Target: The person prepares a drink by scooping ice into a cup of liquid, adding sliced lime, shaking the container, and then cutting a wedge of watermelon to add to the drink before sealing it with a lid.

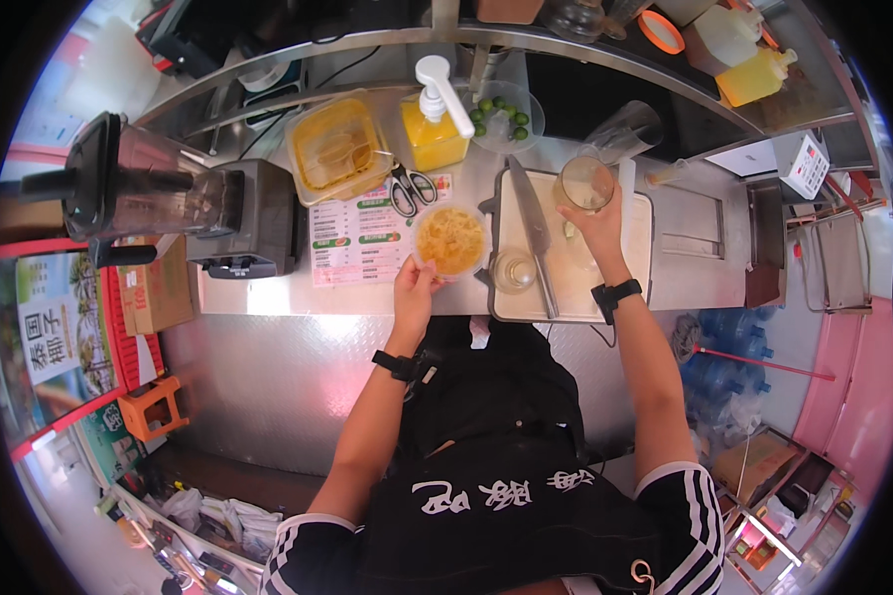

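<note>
Near the front edge of the bench [702, 276], a round bowl [450, 238] of yellow contents is pinched at its seven-o'clock rim by the left hand [417, 291], fingers and thumb brought together on it. Its mouth is turned upward; whether it is supported by the bench cannot be told. At two o'clock from the bowl, a clear glass [586, 178] is clasped by the right hand [599, 226]. Its long axis is seen nearly end-on, open end toward the viewer; any tilt cannot be judged. Between them, a knife [532, 220] is laid on a cutting board [613, 288], blade pointed toward eleven o'clock, handle toward five.
</note>
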The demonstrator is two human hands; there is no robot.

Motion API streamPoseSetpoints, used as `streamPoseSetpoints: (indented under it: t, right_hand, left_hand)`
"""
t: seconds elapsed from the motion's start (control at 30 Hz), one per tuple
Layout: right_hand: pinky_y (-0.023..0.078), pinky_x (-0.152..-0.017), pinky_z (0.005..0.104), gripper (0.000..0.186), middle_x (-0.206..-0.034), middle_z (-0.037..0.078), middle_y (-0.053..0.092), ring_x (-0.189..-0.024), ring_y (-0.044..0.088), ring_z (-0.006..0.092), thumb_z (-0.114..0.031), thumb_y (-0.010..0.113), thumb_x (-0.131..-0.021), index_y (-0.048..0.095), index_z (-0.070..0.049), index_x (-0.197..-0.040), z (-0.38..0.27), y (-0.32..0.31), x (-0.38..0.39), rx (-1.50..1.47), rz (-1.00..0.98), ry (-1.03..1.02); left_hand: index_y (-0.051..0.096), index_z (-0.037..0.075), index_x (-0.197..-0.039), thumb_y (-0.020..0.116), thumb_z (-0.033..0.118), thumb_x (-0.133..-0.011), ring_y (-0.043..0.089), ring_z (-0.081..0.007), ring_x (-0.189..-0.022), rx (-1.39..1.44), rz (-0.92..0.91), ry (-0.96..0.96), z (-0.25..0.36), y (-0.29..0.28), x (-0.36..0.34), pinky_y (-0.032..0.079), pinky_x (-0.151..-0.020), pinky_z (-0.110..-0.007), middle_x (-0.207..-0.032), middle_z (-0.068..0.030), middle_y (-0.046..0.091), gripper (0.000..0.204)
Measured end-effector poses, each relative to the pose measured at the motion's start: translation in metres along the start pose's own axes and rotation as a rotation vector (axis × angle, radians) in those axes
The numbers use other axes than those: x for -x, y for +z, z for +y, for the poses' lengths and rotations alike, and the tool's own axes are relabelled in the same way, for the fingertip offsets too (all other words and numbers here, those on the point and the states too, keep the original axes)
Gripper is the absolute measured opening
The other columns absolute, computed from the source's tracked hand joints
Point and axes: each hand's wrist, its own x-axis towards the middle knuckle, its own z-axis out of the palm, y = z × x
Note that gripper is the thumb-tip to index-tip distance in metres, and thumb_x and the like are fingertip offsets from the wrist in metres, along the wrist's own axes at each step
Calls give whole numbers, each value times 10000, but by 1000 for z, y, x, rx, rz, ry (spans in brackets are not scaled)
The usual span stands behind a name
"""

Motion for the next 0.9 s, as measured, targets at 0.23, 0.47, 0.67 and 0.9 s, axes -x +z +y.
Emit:
streamPoseSetpoints:
  t: [0.23, 0.47, 0.67, 0.9]
  right_hand:
    - [383, -1046, 394, 988, -1331, 154, 446, -1245, 447, 286, -144, 916, -555, 362, 13, -1358, 38, -8, -2, -200, -37, 129]
    - [417, -987, 376, 763, -1328, 81, 455, -1207, 479, 241, 13, 744, -656, 436, -87, -1347, -9, -92, 6, 115, -36, 144]
    - [482, -845, 294, 379, -1083, 50, 607, -949, 600, 168, -3, 620, -813, 546, -47, -1182, -280, -167, -74, 178, -141, -361]
    - [475, -525, 293, 597, -817, 99, 601, -546, 508, 155, -339, 667, -880, 424, 50, -1261, -490, -141, -141, 382, 261, -683]
  left_hand:
    - [554, 31, -972, 467, 114, -984, 561, -86, -704, -33, 47, 19, 65, 39, 18, 547, -747, -277, -825, -26, 592, 121]
    - [570, 12, -1072, 470, 132, -973, 615, -99, -710, -19, -78, 20, 175, 111, 40, 571, -760, -336, -851, -30, 622, 184]
    - [547, 6, -957, 456, 165, -973, 627, -151, -682, 59, -354, 123, 273, 173, 20, 551, -880, -449, -697, -34, 571, 183]
    - [514, -7, -897, 478, 209, -969, 672, -251, -778, -18, -518, 302, 352, 237, 1, 551, -882, -405, -716, -61, 568, 231]
